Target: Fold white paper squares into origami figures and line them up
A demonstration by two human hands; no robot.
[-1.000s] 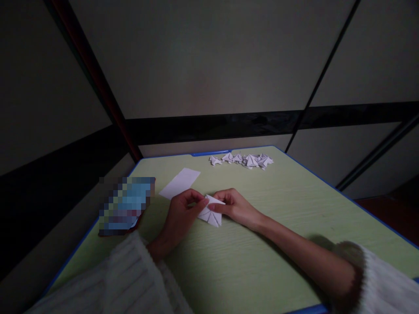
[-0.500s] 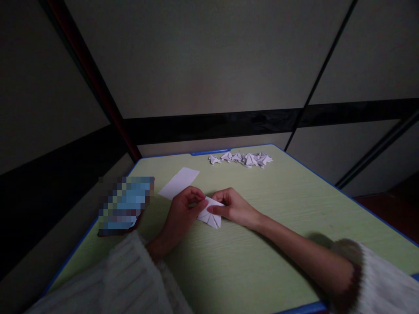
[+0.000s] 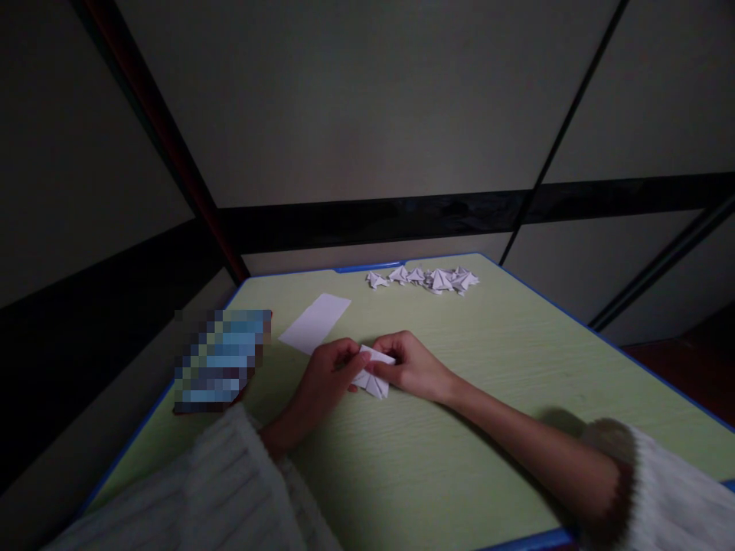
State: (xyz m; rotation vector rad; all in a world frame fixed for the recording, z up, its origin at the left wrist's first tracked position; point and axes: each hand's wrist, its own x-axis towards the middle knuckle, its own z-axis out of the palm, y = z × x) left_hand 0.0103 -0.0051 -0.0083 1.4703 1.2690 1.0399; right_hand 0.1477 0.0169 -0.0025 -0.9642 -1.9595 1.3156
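A small white folded paper piece [image 3: 376,380] lies on the green table [image 3: 459,428] between my two hands. My left hand [image 3: 327,375] pinches its left edge with curled fingers. From the right, my right hand [image 3: 410,366] presses and grips the paper's upper corner. Both wrists rest low over the tabletop, and white knitted sleeves cover my forearms.
A flat white paper strip [image 3: 315,322] lies just behind my left hand. Several finished folded paper shapes [image 3: 428,279] sit in a row at the table's far edge. A blurred blue object [image 3: 221,358] rests at the left edge. Dark frame bars stand behind the table.
My left hand has slid a little to the right over the paper, covering more of it. The right hand has hardly moved.
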